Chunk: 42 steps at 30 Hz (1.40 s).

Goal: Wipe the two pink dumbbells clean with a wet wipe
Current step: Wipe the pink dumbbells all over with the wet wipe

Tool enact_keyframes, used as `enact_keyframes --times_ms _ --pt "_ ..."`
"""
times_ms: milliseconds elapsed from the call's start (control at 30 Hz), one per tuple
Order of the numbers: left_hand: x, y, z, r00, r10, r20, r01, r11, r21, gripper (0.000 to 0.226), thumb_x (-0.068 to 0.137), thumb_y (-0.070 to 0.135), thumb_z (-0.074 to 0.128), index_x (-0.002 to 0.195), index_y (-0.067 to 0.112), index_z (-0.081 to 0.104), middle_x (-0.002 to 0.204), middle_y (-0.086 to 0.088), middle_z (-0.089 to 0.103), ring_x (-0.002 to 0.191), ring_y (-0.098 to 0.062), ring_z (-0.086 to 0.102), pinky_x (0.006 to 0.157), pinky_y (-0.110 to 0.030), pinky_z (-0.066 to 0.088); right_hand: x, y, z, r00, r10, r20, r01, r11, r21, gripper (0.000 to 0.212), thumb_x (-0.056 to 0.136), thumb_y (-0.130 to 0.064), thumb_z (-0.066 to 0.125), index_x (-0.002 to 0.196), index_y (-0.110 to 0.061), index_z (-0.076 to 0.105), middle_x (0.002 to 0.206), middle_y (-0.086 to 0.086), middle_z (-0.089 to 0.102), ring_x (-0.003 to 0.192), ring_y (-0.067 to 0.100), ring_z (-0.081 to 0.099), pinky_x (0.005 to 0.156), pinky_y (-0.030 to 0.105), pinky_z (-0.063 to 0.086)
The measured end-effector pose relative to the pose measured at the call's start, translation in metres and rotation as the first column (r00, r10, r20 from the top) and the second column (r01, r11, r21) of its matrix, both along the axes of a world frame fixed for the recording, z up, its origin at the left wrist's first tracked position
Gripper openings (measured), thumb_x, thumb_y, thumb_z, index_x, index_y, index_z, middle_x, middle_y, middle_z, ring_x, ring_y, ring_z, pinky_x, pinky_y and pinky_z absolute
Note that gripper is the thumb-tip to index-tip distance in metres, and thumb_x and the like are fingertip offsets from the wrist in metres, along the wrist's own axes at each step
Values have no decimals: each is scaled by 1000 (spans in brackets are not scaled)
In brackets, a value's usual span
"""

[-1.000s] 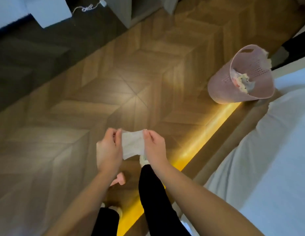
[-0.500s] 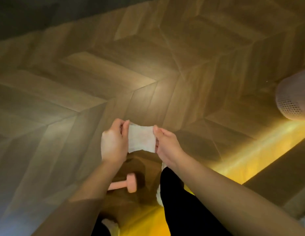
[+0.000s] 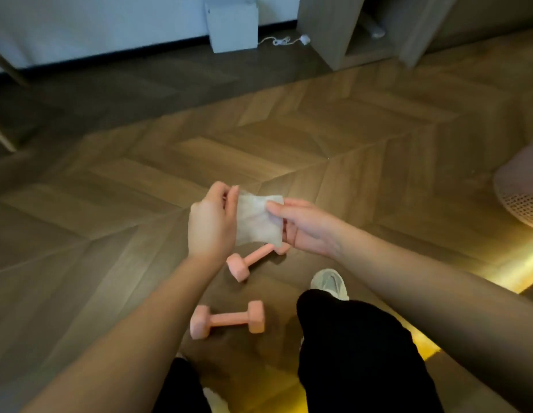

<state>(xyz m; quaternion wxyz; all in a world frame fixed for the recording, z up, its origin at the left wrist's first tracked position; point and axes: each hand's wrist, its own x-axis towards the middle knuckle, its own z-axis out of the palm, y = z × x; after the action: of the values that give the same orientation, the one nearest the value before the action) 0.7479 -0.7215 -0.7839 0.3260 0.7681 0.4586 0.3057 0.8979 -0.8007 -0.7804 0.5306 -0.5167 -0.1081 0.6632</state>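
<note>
While we hold the wet wipe (image 3: 258, 220) spread between us, our left hand (image 3: 213, 222) pinches its left edge and our right hand (image 3: 307, 231) grips its right edge, thumb on top. Below on the wooden floor (image 3: 110, 189) lie both pink weights, apart: the far dumbbell (image 3: 244, 262), one end hidden behind the wipe, and the near dumbbell (image 3: 228, 318), left of our shoe (image 3: 329, 283). At the right edge sits a pink mesh basket (image 3: 521, 198).
</note>
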Motion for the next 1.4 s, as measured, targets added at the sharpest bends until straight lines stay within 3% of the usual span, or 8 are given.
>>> enact_keyframes --times_ms 167,333,467,633,833,967,1167,1400 --pt "-29 -34 57 997 39 68 -46 993 110 31 103 29 49 81 8 55 66 -2 57 65 -25 54 61 -45 44 -24 -27 57 994 61 91 -71 991 109 15 100 -6 50 105 -5 65 88 6 76 78 15 73 80 32 59" --pt "-41 -42 65 996 72 59 -75 995 66 32 103 30 49 81 8 57 66 -1 57 68 -23 54 63 -41 41 -33 -37 69 992 73 107 -83 993 88 14 100 -5 50 100 -4 65 83 7 76 73 15 74 71 30 61" --pt "-39 -28 13 998 31 -46 -36 994 -106 36 102 36 46 76 14 57 62 2 60 65 -22 61 62 -36 46 -18 -25 29 965 119 234 -105 992 -73 14 101 -5 51 97 -5 65 83 8 75 71 16 74 62 32 62" --pt "-48 -4 -100 960 -119 -253 20 931 -365 33 102 37 49 87 11 62 75 -7 69 71 -28 67 73 -47 56 16 -6 -58 837 382 392 -241 901 -361 17 102 -8 50 112 -1 62 88 5 69 74 12 68 74 29 58" --pt "-49 7 -217 750 -444 -491 151 837 -525 21 100 43 50 97 23 57 85 4 61 70 -7 54 57 -24 39 27 13 -149 641 599 481 -286 767 -574 17 103 -14 50 99 -4 64 82 9 59 65 15 55 53 22 46" --pt "-52 2 -266 611 -648 -455 255 705 -662 18 97 45 54 97 28 56 91 6 60 79 -7 57 64 -27 45 21 20 -192 552 702 449 -346 683 -643 30 103 -19 50 116 6 63 107 24 63 97 35 64 85 44 51" --pt "-56 -14 -309 412 -846 -339 343 489 -802 50 81 75 53 111 35 52 109 12 55 92 -6 55 78 -32 51 17 23 -224 538 751 382 -401 627 -668 28 104 -21 50 111 2 65 100 14 62 96 27 60 85 36 48" --pt "-57 -26 -328 282 -892 -354 285 430 -857 83 79 81 48 142 27 41 133 1 57 106 -14 53 84 -33 43 8 21 -231 564 745 356 -388 620 -682 24 104 -18 50 116 -5 67 100 9 63 90 19 60 65 23 46"
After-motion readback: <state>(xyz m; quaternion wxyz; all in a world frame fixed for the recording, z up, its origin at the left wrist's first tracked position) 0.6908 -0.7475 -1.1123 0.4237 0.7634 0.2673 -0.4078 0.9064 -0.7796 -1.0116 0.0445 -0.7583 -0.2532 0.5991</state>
